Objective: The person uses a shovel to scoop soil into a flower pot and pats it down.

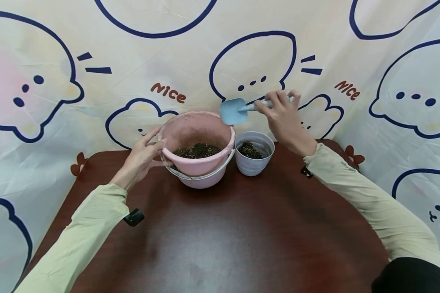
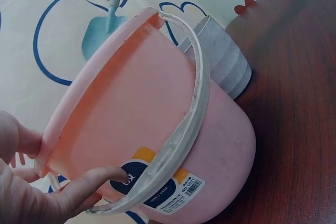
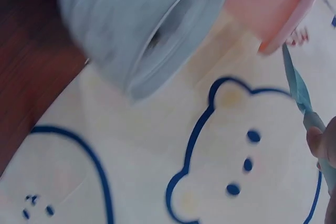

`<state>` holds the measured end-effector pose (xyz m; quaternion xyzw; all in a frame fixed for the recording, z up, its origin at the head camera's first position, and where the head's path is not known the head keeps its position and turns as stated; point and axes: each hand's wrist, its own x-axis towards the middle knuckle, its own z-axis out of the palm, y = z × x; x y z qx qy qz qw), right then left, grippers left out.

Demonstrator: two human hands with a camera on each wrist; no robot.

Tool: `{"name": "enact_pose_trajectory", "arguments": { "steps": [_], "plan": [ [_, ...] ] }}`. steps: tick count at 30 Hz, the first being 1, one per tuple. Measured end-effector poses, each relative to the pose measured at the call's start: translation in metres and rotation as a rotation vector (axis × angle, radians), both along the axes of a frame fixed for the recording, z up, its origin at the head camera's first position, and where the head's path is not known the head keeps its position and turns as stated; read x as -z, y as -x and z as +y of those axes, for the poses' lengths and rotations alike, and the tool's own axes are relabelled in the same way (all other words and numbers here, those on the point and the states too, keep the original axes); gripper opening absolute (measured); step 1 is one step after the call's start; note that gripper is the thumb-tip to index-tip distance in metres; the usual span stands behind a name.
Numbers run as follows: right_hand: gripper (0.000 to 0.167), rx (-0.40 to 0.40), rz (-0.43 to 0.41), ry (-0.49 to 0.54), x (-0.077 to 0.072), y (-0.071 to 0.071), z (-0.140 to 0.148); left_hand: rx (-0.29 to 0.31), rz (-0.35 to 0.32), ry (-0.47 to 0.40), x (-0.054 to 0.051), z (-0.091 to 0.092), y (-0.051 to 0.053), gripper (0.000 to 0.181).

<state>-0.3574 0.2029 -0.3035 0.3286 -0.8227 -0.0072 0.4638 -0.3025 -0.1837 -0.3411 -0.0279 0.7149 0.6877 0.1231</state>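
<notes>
A pink bucket (image 1: 201, 167) with a white handle and a label on its side stands near the table's back edge, dark soil (image 1: 199, 151) in its bottom. My left hand (image 1: 141, 156) grips its rim at the left, thumb and fingers on either side of the wall. In my right hand (image 1: 284, 122) is a light blue trowel (image 1: 234, 111), held by its handle above the bucket's right rim, blade pointing left. A grey ribbed flowerpot (image 1: 252, 165) stands right beside the bucket, with some soil (image 1: 250, 150) inside. Whether soil lies on the blade cannot be made out.
Both vessels stand on a dark brown wooden table (image 1: 205, 244). Behind it hangs a pale cloth (image 1: 190, 69) with blue cartoon outlines, close to the table's back edge. A black rounded object (image 1: 412, 276) shows at the lower right.
</notes>
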Motion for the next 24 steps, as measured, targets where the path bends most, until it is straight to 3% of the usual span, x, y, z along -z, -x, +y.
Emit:
{"name": "enact_pose_trajectory", "arguments": {
  "steps": [6, 13, 18, 24],
  "plan": [
    [0.023, -0.046, -0.09, -0.1, 0.003, 0.002, -0.039, -0.011, -0.013, 0.022, 0.001, -0.001, -0.001, 0.068],
    [0.027, 0.114, -0.13, -0.343, 0.003, 0.012, -0.078, -0.018, -0.01, 0.01, 0.0, 0.003, 0.002, 0.068],
    [0.011, 0.194, -0.175, -0.514, 0.009, 0.021, -0.11, -0.02, -0.019, 0.007, 0.001, 0.003, 0.001, 0.068],
    [0.01, 0.187, -0.304, -0.696, 0.02, 0.032, -0.14, -0.029, -0.017, 0.013, 0.001, 0.002, 0.0, 0.068]
  ]
}}
